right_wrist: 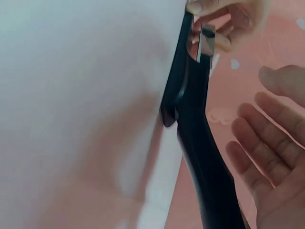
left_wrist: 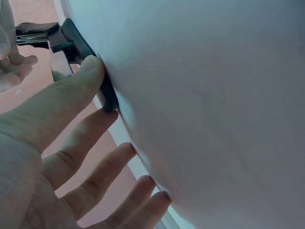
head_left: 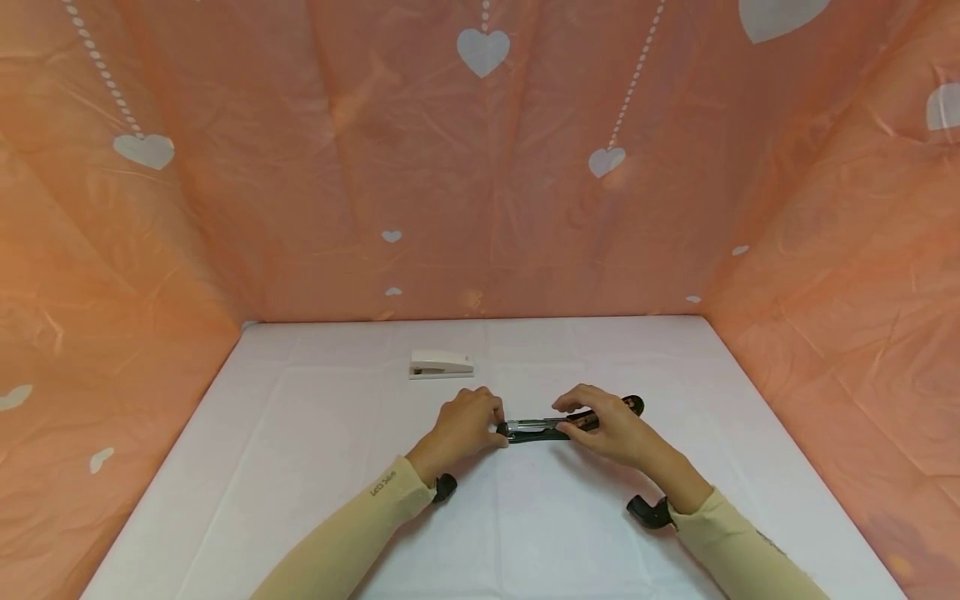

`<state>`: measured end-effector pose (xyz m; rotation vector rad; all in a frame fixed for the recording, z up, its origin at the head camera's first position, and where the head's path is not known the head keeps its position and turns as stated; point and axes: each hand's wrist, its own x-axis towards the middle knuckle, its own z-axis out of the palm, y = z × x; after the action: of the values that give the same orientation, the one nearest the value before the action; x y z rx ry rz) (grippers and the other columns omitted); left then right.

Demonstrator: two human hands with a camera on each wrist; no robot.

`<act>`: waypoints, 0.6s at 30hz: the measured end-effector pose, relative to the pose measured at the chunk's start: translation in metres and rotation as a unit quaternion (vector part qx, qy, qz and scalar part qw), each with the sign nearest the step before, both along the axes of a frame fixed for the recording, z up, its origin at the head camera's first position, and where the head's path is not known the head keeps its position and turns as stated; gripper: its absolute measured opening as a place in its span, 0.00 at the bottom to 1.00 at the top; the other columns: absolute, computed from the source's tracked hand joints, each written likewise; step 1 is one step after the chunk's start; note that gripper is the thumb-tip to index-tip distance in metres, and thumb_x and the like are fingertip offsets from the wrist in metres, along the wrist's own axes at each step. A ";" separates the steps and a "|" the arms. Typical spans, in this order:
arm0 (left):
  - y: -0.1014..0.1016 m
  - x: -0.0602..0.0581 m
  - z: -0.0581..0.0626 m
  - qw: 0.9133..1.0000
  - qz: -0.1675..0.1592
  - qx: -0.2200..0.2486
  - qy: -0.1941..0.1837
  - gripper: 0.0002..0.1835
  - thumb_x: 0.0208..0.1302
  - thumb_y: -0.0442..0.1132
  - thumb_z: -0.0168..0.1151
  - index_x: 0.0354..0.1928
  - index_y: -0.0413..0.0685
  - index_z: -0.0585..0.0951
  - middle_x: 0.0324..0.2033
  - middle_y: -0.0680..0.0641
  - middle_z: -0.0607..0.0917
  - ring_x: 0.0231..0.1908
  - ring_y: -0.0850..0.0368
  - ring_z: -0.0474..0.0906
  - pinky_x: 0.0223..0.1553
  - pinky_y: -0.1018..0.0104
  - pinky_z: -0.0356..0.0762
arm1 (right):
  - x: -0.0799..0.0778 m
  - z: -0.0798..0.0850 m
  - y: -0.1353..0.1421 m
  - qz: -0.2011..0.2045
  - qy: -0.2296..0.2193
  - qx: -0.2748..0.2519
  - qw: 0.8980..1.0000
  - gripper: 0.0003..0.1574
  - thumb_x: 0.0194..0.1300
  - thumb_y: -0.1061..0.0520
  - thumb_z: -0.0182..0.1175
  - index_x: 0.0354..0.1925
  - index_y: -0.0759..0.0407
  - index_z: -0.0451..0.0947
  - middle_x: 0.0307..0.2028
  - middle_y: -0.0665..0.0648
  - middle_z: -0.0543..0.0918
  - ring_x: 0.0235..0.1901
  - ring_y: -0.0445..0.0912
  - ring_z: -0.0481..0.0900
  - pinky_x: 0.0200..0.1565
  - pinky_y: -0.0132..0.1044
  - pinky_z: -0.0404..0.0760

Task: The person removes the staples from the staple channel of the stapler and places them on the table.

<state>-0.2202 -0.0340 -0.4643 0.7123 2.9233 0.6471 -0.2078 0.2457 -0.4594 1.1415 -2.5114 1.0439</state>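
A black stapler (head_left: 534, 435) lies across the middle of the white table, with its handle (right_wrist: 205, 152) raised at an angle from the base. Silver metal shows along its length. My left hand (head_left: 463, 421) pinches the left end of the base (left_wrist: 86, 47) between thumb and index finger, the other fingertips touching the tabletop. By the raised handle is my right hand (head_left: 617, 433), thumb and fingers spread. In the right wrist view a gap separates those fingers (right_wrist: 262, 148) from the stapler.
A white stapler (head_left: 441, 364) lies farther back on the white-covered table (head_left: 337, 392). Orange sheeting (head_left: 480, 208) with pale hearts rises behind the table and along both sides. A black wrist-worn device (head_left: 649, 512) sits at the right cuff.
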 end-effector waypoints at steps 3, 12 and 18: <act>0.000 0.000 0.000 1.000 0.000 -0.001 0.001 0.14 0.55 0.48 0.86 0.35 0.55 0.88 0.41 0.53 0.84 0.48 0.46 0.80 0.43 0.47 0.80 | -0.001 -0.002 -0.006 0.008 -0.003 -0.004 1.000 0.17 0.65 0.67 0.75 0.52 0.65 0.83 0.46 0.59 0.88 0.46 0.53 0.89 0.47 0.45 0.89; 0.000 -0.002 -0.001 1.000 -0.003 -0.010 0.009 0.14 0.55 0.49 0.86 0.35 0.55 0.88 0.41 0.52 0.84 0.47 0.47 0.80 0.41 0.48 0.81 | -0.002 -0.009 -0.023 0.019 -0.006 0.016 1.000 0.17 0.65 0.65 0.76 0.50 0.62 0.84 0.44 0.57 0.88 0.43 0.48 0.86 0.47 0.44 0.86; 0.000 -0.001 0.000 1.000 -0.004 -0.010 0.012 0.14 0.55 0.49 0.86 0.35 0.55 0.88 0.40 0.53 0.84 0.47 0.47 0.80 0.41 0.48 0.82 | -0.004 -0.012 -0.030 0.023 -0.007 0.023 0.999 0.15 0.65 0.64 0.76 0.49 0.61 0.85 0.44 0.56 0.87 0.43 0.49 0.85 0.48 0.45 0.85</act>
<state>-0.2213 -0.0341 -0.4642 0.7338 2.9419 0.6124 -0.2123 0.2153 -0.4719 1.2129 -2.5452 1.0130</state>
